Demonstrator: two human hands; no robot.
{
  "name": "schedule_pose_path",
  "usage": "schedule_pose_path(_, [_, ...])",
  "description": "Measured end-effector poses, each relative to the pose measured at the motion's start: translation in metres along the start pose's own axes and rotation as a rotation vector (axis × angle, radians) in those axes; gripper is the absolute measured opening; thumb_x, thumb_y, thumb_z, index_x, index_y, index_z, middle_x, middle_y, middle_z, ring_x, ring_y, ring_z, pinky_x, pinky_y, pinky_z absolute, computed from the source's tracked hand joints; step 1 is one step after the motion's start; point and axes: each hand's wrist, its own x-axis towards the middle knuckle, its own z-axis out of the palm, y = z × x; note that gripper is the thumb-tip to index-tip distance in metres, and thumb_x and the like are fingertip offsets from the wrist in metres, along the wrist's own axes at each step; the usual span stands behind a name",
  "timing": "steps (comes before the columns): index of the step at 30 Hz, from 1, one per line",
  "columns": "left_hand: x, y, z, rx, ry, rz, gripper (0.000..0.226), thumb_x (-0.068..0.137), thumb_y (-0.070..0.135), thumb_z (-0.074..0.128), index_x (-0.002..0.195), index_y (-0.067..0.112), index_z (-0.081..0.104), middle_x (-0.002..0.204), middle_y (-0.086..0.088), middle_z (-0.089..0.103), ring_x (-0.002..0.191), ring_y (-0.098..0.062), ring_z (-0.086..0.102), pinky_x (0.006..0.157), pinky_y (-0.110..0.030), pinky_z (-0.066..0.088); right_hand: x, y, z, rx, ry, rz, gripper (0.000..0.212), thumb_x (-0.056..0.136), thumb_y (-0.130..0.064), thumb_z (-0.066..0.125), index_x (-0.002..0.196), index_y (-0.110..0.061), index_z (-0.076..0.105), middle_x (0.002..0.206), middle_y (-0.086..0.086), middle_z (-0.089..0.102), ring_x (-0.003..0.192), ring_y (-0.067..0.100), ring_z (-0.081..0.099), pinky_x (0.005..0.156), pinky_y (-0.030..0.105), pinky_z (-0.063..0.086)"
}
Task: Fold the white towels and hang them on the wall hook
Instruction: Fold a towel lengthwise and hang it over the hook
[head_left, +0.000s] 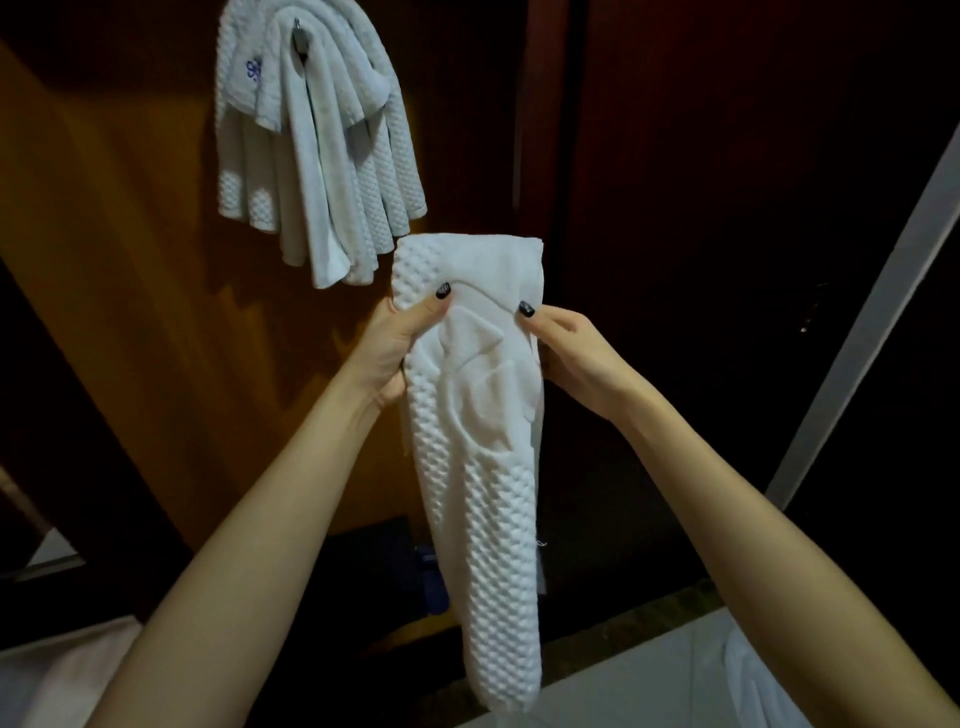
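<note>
Left of the fingers (428, 317) is an orange-brown wooden panel (130, 260). Behind and right of them stands dark wood (727, 182), crossed by a pale slanted strip (860, 322). Well below them lie a dark blue object (428, 577) and pale floor tiles (623, 675).

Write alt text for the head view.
Two hands hold a folded towel up, the left hand and right hand pinching its sides near the top. Above left, other towels hang from a hook on a brown wall.

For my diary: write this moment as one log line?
left hand: grips folded white waffle-textured towel | right hand: pinches same towel | metal wall hook: white towels hang
</note>
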Motion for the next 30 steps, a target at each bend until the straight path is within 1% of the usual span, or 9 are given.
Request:
schedule_pose_path(5, [0.012,0.01,0.001,0.098,-0.009,0.002,0.019,0.083,0.012,0.067,0.1,0.016,0.075,0.108,-0.011,0.071,0.103,-0.027,0.067,0.086,-0.041,0.055,0.005,-0.005,0.014,0.15,0.081,-0.081,0.025,0.096,-0.029,0.059,0.107,-0.008,0.066,0.097,0.017,0.063,0.085,0.034,0.059,0.075,0.042,0.045])
schedule_pose_path(8, [0.015,0.007,-0.006,0.186,0.082,-0.011,0.021,0.085,0.013,0.068,0.105,0.01,0.071,0.107,-0.014,0.071,0.103,-0.029,0.066,0.094,-0.046,0.051,0.008,-0.004,0.018,0.115,0.101,-0.073,0.033,0.097,-0.03,0.058,0.111,-0.001,0.065,0.093,0.013,0.068,0.077,0.025,0.065,0.066,0.033,0.05])
schedule_pose_path(11, [0.016,-0.001,-0.01,0.631,0.331,0.015,0.037,0.085,0.029,0.07,0.111,0.004,0.06,0.106,-0.011,0.068,0.099,-0.027,0.065,0.083,-0.039,0.055,0.012,-0.002,0.017,0.02,0.17,-0.104,0.042,0.097,-0.025,0.059,0.092,0.016,0.059,0.085,0.021,0.061,0.075,0.029,0.061,0.06,0.025,0.049])
schedule_pose_path(13, [0.011,-0.01,-0.009,0.921,0.428,0.059,0.044,0.089,0.036,0.063,0.121,0.009,0.053,0.12,-0.007,0.059,0.109,-0.018,0.057,0.086,-0.028,0.049,0.016,-0.003,0.022,0.011,0.232,-0.094,0.045,0.096,-0.024,0.06,0.068,0.01,0.05,0.071,0.016,0.048,0.063,0.028,0.047,0.056,0.031,0.041])
schedule_pose_path(16, [-0.011,-0.024,0.004,1.101,0.39,0.303,0.058,0.091,0.034,0.06,0.14,0.009,0.04,0.146,-0.008,0.035,0.131,-0.017,0.035,0.105,-0.021,0.027,0.023,-0.001,0.032,-0.046,0.303,-0.134,0.047,0.095,-0.02,0.061,0.057,-0.003,0.039,0.059,0.008,0.029,0.051,0.02,0.027,0.049,0.03,0.025])
schedule_pose_path(19, [-0.022,-0.034,0.016,1.362,0.316,0.376,0.07,0.083,0.043,0.065,0.142,0.015,0.038,0.147,-0.004,0.037,0.134,-0.022,0.033,0.107,-0.033,0.03,0.024,0.001,0.04,-0.102,0.293,-0.156,0.046,0.095,-0.014,0.06,0.055,-0.01,0.037,0.053,0.003,0.026,0.048,0.011,0.022,0.049,0.026,0.018])
schedule_pose_path(22, [-0.025,-0.042,0.02,1.525,0.417,0.329,0.071,0.081,0.044,0.062,0.143,0.023,0.035,0.141,0.0,0.032,0.126,-0.022,0.033,0.094,-0.036,0.039,0.023,0.002,0.037,-0.138,0.198,-0.152,0.05,0.097,-0.011,0.053,0.048,-0.015,0.047,0.047,-0.004,0.041,0.044,0.006,0.035,0.047,0.018,0.028])
schedule_pose_path(25, [-0.025,-0.045,0.018,1.467,0.41,0.449,0.056,0.085,0.025,0.061,0.138,0.019,0.046,0.116,-0.004,0.044,0.101,-0.018,0.044,0.079,-0.027,0.04,0.024,0.002,0.027,-0.178,0.204,-0.166,0.043,0.098,-0.011,0.052,0.057,0.002,0.046,0.058,0.009,0.04,0.056,0.022,0.031,0.052,0.036,0.024])
schedule_pose_path(30, [-0.02,-0.042,0.014,1.469,0.239,0.695,0.038,0.082,-0.004,0.064,0.118,0.006,0.055,0.1,-0.017,0.064,0.082,-0.033,0.064,0.066,-0.032,0.049,0.024,0.007,0.014,-0.277,0.341,-0.181,0.056,0.091,-0.011,0.062,0.045,-0.021,0.031,0.049,0.0,0.027,0.048,0.011,0.025,0.049,0.026,0.022])
